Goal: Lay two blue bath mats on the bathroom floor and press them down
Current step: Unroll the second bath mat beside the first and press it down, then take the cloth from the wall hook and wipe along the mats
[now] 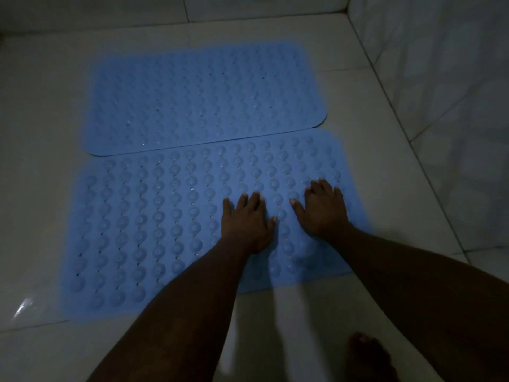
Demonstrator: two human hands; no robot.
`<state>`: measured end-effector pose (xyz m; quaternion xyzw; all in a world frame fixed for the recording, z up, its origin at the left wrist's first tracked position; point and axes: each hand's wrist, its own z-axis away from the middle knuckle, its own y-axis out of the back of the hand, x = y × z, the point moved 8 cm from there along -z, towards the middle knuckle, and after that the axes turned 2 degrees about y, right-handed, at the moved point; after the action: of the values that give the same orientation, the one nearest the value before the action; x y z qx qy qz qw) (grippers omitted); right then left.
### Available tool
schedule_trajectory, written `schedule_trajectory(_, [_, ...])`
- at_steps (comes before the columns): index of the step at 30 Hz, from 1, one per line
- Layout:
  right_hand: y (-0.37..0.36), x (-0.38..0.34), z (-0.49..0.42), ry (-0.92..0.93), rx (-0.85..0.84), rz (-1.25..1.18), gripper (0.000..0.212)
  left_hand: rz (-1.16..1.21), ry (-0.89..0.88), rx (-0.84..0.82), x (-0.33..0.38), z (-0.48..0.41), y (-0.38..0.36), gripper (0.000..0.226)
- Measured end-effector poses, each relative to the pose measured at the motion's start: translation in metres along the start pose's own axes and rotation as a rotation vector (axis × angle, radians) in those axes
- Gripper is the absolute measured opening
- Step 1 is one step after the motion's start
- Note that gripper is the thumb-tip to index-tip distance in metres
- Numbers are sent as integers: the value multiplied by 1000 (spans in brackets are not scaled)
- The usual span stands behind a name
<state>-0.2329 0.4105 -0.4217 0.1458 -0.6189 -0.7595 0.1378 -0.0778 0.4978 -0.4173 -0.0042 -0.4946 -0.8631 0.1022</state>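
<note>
1. Both mats lie on the floor: the far mat sits toward the back wall, and the near mat lies just in front of it, long edge to long edge.
2. Laying looks done, so I judge the task to be in its pressing stage.
3. The left hand rests palm down on the near mat, fingers spread and straight, holding nothing.
4. The right hand lies just beside it, nearer the mat's right end, also flat, though its fingertips bend a little onto the bumps.
5. Left to do, as I read it: the near mat's left half has no hand on it, and neither does the far mat (whether that one has been pressed cannot be told from how it lies).
6. Where the two mats meet, the far mat's edge seems to touch or slightly overlap the near one; the dim light leaves this unclear.
7. The near mat's front right corner is hidden by the right forearm, and part of its front edge by the left.
8. The far mat is blurred, so its bumps are hard to read.
9. A bare foot shows at the bottom, cut off by the frame.
</note>
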Motion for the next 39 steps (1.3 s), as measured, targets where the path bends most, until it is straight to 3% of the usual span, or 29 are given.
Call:
schedule_trajectory(7, [7,2,-7,-12,-214,11,75,1,-5,-36,-2,-7,19,67])
schedule_trajectory(13, [-1,0,9,-44,-260,-29,78,13,-33,-65,-9,-1,-2,73])
schedule_trajectory(18, [2,-2,6,-59,-195,-44,73,-23,-31,-57,-7,-4,1,72])
schedule_trajectory(25, [-3,-3,10,-5,52,-96,66,-41,-39,16,-3,-5,3,70])
schedule_trajectory(28, [-6,-3,9,39,53,-79,67,-54,-29,6,1,-6,7,69])
schedule_trajectory(34, [8,-1,1,-56,-131,-48,66,-8,-24,-128,-6,-7,12,70])
schedule_trajectory(39, [28,-2,-16,-101,-371,-20,65,10,-48,-145,-21,10,0,71])
